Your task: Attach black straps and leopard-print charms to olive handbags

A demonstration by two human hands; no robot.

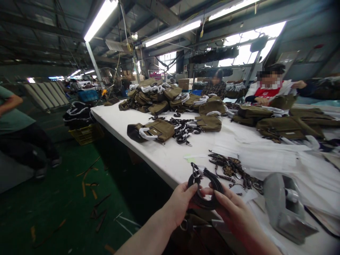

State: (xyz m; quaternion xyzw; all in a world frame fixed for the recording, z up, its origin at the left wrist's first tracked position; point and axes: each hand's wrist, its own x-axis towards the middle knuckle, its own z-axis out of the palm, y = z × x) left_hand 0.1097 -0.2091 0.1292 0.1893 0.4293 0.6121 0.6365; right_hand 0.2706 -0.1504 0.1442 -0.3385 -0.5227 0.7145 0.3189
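Observation:
A coiled black strap (205, 203) with a metal clasp is held up at the near edge of the white table. My left hand (182, 198) grips the coil's left side, thumb on top by the clasp. On the other side my right hand (230, 203) has its fingers wrapped round the coil. Just beyond it lies a loose pile of leopard-patterned straps and metal clips (232, 166). Right of my hands stands a grey tape dispenser (283, 202). Something dark with a metal ring (183, 224) sits below the coil, partly hidden by my wrists.
Olive bags with white-wrapped handles (162, 129) and more coiled black straps (183, 129) lie on the white table (156, 156). Two people sit across it; another person (16, 120) is at the left. Scraps litter the green floor (79, 212) near a yellow crate (86, 135).

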